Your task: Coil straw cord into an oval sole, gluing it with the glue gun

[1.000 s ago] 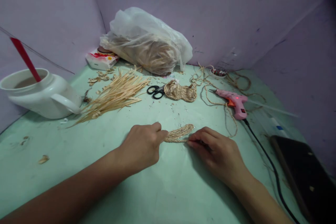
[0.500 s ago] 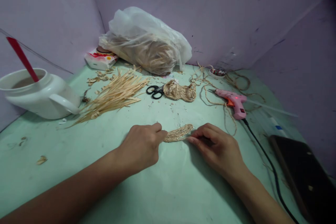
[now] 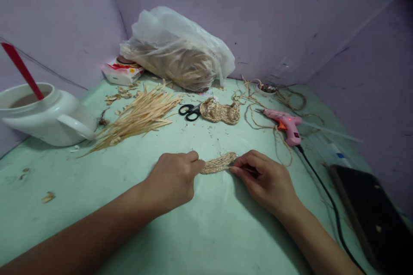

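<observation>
A flat, curved piece of coiled tan twine [image 3: 217,164] lies on the pale green table between my hands. My left hand [image 3: 177,176] is closed on its left end, thumb and forefinger pinching it. At the right end, my right hand [image 3: 263,177] is closed in a pinch at the edge, where a strand of twine seems to run; the fingertips partly hide it. Farther back sits a similar sole-shaped twine piece [image 3: 221,111] touching black-handled scissors [image 3: 190,112]. A pink glue gun [image 3: 287,123] with a red light rests to the right.
At left stands a white jug [image 3: 61,116] with a red stick in it, beside a bundle of dry straw strips [image 3: 142,116]. A plastic bag [image 3: 183,56] and small box [image 3: 122,74] are at the back. A black phone [image 3: 371,215] and the glue gun's cord [image 3: 329,202] lie right.
Both hands keep their grip on the twine piece and barely shift. The whole view has moved very slightly; the other things stay where they were.
</observation>
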Demonstrator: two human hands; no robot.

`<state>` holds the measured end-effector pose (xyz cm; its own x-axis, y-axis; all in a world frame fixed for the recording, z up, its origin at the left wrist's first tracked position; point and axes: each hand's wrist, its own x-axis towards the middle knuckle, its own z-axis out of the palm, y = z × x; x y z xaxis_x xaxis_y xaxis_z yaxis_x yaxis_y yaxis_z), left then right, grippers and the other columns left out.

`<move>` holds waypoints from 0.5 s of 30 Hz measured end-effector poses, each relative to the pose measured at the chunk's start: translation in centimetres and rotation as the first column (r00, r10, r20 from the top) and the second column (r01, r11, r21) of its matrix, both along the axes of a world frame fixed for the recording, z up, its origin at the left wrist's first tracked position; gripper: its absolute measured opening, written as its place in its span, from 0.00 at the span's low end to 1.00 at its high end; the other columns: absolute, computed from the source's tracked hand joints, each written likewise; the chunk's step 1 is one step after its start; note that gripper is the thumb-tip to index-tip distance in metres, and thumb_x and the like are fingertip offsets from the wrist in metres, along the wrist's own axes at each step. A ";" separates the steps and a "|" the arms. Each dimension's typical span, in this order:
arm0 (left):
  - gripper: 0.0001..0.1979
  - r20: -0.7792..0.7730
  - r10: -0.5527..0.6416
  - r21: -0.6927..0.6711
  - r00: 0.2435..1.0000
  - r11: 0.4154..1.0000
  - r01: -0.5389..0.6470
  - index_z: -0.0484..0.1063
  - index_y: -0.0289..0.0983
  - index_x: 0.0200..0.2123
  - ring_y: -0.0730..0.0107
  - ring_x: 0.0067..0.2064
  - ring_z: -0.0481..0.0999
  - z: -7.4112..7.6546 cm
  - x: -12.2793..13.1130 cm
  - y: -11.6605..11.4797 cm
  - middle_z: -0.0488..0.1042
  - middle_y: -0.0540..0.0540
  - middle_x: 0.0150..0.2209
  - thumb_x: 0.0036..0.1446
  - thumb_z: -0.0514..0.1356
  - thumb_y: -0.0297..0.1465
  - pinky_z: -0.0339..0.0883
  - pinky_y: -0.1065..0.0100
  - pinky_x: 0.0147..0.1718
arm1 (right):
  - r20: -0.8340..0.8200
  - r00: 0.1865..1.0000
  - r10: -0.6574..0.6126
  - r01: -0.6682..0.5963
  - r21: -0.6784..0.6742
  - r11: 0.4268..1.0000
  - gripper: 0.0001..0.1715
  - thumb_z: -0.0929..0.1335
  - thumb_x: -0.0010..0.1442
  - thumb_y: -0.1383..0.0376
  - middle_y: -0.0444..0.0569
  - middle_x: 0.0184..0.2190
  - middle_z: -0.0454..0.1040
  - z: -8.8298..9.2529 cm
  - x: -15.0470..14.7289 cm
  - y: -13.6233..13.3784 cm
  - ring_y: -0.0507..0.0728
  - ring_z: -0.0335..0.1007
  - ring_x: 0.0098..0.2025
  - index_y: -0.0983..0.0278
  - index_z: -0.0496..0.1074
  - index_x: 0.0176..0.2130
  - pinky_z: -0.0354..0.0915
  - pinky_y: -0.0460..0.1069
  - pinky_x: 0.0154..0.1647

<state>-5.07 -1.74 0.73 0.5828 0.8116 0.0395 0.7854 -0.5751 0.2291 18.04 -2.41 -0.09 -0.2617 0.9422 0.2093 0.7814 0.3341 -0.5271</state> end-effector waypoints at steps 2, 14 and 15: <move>0.17 -0.013 -0.002 -0.006 1.000 1.000 0.002 0.75 0.40 0.41 0.69 0.28 0.71 0.0 0.0 0.0 0.72 0.48 0.29 0.53 0.50 0.21 0.51 0.69 0.21 | -0.010 1.000 -0.017 0.016 -0.008 1.000 0.07 0.67 0.58 0.61 0.44 0.28 0.72 -0.1 0.0 0.1 0.54 0.67 0.30 0.59 0.71 0.30 0.60 0.47 0.27; 0.19 0.024 -0.024 -0.006 0.999 1.000 0.025 0.75 0.39 0.42 0.66 0.30 0.74 0.0 0.1 0.1 0.74 0.48 0.31 0.51 0.50 0.20 0.57 0.68 0.23 | -0.180 0.983 -0.037 0.030 -0.043 0.999 0.07 0.69 0.55 0.61 0.48 0.44 0.75 -0.6 0.0 0.6 0.58 0.72 0.42 0.60 0.72 0.27 0.69 0.52 0.37; 0.19 0.028 -0.026 -0.013 0.999 1.000 0.026 0.75 0.39 0.42 0.66 0.30 0.74 0.0 0.1 0.1 0.74 0.48 0.31 0.52 0.50 0.20 0.57 0.68 0.23 | -0.189 0.981 -0.039 0.030 -0.053 0.998 0.07 0.69 0.55 0.61 0.48 0.43 0.75 -0.6 0.0 0.6 0.58 0.72 0.42 0.60 0.72 0.27 0.69 0.52 0.37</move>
